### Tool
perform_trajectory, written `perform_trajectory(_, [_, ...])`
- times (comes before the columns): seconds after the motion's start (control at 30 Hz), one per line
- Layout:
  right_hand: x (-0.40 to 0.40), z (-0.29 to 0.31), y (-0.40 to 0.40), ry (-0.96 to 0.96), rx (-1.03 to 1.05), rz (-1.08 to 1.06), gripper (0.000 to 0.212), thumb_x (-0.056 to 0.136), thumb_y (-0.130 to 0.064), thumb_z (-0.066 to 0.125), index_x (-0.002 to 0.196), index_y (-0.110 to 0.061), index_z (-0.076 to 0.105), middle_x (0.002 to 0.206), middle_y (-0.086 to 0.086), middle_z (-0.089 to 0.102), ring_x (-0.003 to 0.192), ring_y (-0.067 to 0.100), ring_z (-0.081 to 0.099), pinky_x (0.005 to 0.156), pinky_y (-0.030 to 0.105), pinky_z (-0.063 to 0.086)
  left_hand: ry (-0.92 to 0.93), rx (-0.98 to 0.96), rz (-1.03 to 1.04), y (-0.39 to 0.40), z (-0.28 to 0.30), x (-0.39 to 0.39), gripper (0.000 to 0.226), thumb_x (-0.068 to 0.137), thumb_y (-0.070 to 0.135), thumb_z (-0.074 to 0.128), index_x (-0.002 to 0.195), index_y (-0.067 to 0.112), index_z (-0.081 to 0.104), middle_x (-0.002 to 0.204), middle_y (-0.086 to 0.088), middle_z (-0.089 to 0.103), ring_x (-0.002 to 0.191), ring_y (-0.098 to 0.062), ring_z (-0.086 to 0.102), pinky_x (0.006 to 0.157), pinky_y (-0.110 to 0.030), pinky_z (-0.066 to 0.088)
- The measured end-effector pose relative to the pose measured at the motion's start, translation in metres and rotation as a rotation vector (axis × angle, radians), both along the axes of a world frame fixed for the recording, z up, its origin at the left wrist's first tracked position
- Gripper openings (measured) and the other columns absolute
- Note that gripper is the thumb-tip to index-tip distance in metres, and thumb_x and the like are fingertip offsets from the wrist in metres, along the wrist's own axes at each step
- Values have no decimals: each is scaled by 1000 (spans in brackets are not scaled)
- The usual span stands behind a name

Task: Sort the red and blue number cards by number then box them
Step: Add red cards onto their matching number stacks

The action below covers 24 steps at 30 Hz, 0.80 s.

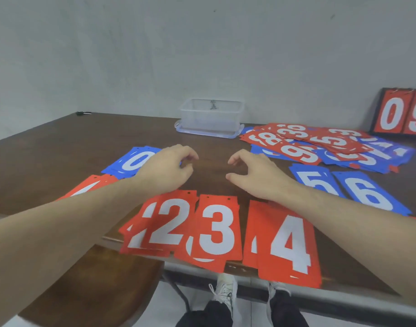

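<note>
Small stacks of red cards lie along the table's near edge: the 2 stack [165, 223], the 3 stack [216, 230] and the 4 stack [287, 244]. A blue 0 stack [136, 160] and a partly hidden red stack [89, 185] lie at the left. Blue 5 [315, 180] and blue 6 [369, 194] lie at the right. A loose heap of mixed red and blue cards [320, 145] spreads at the back right. My left hand [166, 169] and my right hand [256, 173] hover over bare table between the stacks, fingers loosely curled, holding nothing.
A clear plastic box [211, 114] stands on its lid at the back middle. A scoreboard stand showing red 0 and 9 [402, 113] leans at the back right. A small dark object [83, 113] lies at the far left corner. A wooden chair seat [91, 286] sits below the table edge.
</note>
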State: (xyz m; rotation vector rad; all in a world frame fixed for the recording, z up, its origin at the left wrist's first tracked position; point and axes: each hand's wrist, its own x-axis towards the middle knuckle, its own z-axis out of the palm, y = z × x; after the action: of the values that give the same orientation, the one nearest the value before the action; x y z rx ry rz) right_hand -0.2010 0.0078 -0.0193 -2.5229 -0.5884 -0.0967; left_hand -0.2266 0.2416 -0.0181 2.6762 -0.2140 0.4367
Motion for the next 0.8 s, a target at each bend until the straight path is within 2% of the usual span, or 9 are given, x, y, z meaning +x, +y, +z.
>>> perform_trajectory(0.1, [6,1,-49,-22,37,-71,19,94,-36,66,109,-37,53,123,-11,61,121,12,53,100,35,45,-12,12,-89,-37,1,20,26,95,17,56,117,28,66,114,8,62,104,-15,58,95,-34,46])
perform_trajectory(0.17, [8,2,-85,-32,54,-121,17,95,-33,65,109,-35,54,119,-12,60,115,9,55,90,27,42,-15,18,-136,-65,0,34,26,95,19,56,117,29,66,114,10,62,106,-13,58,96,-34,46])
perform_trajectory(0.27, [12,3,-140,-31,47,-201,16,98,-30,62,110,-34,52,116,-14,57,102,6,58,85,22,38,2,24,-201,-109,0,53,26,96,22,55,119,28,65,118,11,61,109,-11,56,97,-31,45])
perform_trajectory(0.4, [23,2,-209,-23,95,-296,16,98,-29,62,113,-30,56,116,-12,61,114,9,57,65,15,45,2,12,-278,-167,-3,79,25,97,24,55,120,28,64,123,10,63,116,-11,54,97,-29,43])
perform_trajectory(0.5, [34,0,-249,-49,93,-360,13,98,-30,62,109,-33,56,112,-14,62,113,11,59,80,23,44,20,40,-283,-204,-5,99,27,98,28,54,123,29,62,129,9,61,119,-12,52,96,-29,42])
perform_trajectory(0.63, [57,-4,-284,-66,74,-425,13,98,-31,60,109,-35,53,117,-13,63,112,11,58,83,25,41,43,33,-261,-230,-10,132,29,99,31,54,127,29,59,125,7,65,114,-13,59,96,-33,49])
perform_trajectory(0.73, [79,-11,-299,-81,66,-436,30,99,-30,60,127,-31,51,131,-9,59,116,13,57,87,25,43,48,25,-207,-235,-16,160,32,100,31,54,131,26,58,131,5,63,109,-11,59,96,-32,48])
perform_trajectory(0.8, [96,-12,-302,-115,63,-436,46,99,-30,59,142,-30,44,143,-7,53,126,14,53,94,27,45,53,38,-164,-234,-22,179,35,99,32,54,133,24,57,136,4,60,119,-15,56,100,-34,48])
